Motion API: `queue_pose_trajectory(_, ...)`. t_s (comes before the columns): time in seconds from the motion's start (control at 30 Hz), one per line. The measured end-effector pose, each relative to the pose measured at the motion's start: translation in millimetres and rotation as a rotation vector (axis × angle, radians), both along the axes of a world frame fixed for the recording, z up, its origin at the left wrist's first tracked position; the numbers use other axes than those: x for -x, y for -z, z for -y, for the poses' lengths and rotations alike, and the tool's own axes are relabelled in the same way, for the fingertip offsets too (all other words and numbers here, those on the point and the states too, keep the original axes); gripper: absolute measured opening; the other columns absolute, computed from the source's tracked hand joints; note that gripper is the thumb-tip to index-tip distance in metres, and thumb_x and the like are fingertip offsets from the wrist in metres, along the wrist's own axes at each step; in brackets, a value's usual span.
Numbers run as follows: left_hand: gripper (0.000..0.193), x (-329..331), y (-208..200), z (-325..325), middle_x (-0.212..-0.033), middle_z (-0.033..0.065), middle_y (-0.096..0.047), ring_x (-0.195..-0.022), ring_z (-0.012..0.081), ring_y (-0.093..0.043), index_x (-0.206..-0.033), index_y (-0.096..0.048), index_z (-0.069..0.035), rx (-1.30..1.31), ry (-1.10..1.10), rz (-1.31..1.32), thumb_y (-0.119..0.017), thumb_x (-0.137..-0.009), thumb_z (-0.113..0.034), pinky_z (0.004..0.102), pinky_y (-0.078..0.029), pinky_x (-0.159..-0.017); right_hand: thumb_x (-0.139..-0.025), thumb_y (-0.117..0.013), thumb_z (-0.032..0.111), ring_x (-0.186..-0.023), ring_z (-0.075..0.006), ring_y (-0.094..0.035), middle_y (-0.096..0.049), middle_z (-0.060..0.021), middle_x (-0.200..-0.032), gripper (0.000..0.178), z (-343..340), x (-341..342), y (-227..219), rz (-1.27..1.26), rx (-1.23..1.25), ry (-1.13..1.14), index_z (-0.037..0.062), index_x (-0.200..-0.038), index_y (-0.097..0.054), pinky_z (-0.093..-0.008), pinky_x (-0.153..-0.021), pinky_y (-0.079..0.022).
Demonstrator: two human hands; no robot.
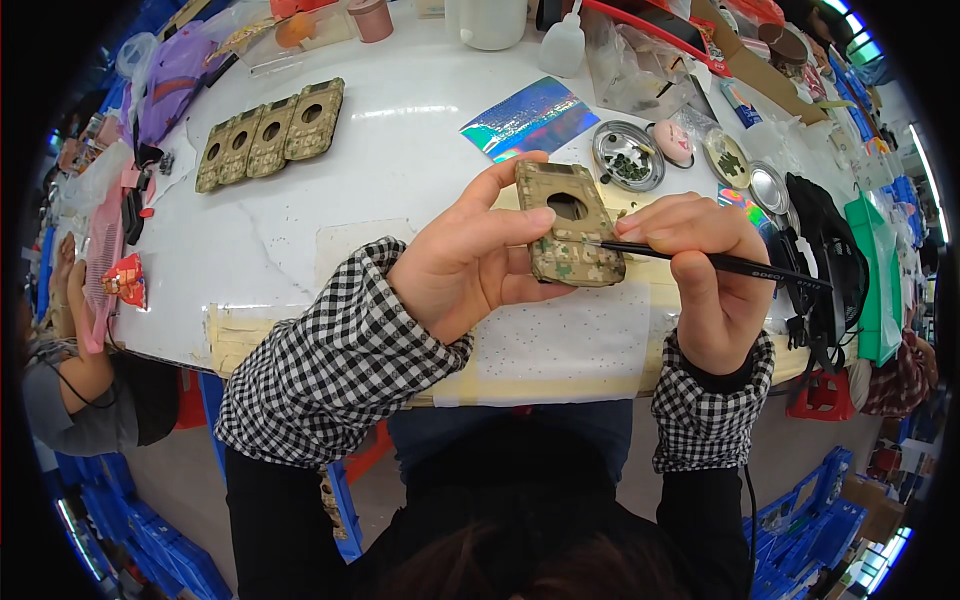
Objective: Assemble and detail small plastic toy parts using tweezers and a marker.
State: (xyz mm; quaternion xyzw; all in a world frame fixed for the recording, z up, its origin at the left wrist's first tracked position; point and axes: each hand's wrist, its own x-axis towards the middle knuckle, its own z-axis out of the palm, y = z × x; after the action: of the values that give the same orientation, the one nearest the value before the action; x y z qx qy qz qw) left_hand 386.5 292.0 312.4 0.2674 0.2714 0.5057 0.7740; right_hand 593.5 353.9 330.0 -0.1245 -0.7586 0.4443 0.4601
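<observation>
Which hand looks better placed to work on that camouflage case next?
Probably the right hand: it holds the black tweezers with the tip on the camouflage case, while the left hand grips the case.

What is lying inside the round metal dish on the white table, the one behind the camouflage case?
The round metal dish holds a small pile of dark green pieces on its shiny bottom. Their exact shape is too small to tell, and whatever lies beneath the pile is covered.

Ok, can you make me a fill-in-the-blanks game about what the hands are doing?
1. The left hand holds up a camouflage phone ____.
2. The right hand points a thin black ____ at it.
3. On the white table, ____ more camouflage cases lie in a row.

Missing words: case; tool; four
</observation>
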Motion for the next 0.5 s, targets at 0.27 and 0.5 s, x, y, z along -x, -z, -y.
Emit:
queue_pose_trajectory(0.27, 0.060, 0.2, -1.0, 0.2, -0.137, 0.0158, -0.041, -0.118, 0.0264, -0.054, -0.144, -0.016, -0.010, -0.004, -0.002, -0.003, -0.047, -0.094, -0.018, 0.0385, -0.050, -0.096, -0.089, -0.060, 0.007, -0.090, -0.0248, -0.062, -0.063, -0.0143, -0.090, 0.011, -0.2, 0.4, -0.8, 0.009, -0.014, -0.001, -0.0041, -0.091, -0.060, -0.0355, -0.082, -0.047)
queue_pose_trajectory(0.5, 0.060, -0.4, -0.5, 0.1, -0.137, 0.0157, -0.041, -0.118, 0.0263, -0.054, -0.144, -0.016, -0.010, -0.002, -0.012, 0.002, -0.047, -0.094, -0.017, 0.0377, -0.051, -0.095, -0.089, -0.061, 0.008, -0.090, -0.0250, -0.062, -0.064, -0.0149, -0.090, 0.013, -0.3, 0.0, 0.3, -0.001, -0.013, -0.004, -0.0042, -0.092, -0.060, -0.0356, -0.082, -0.047)
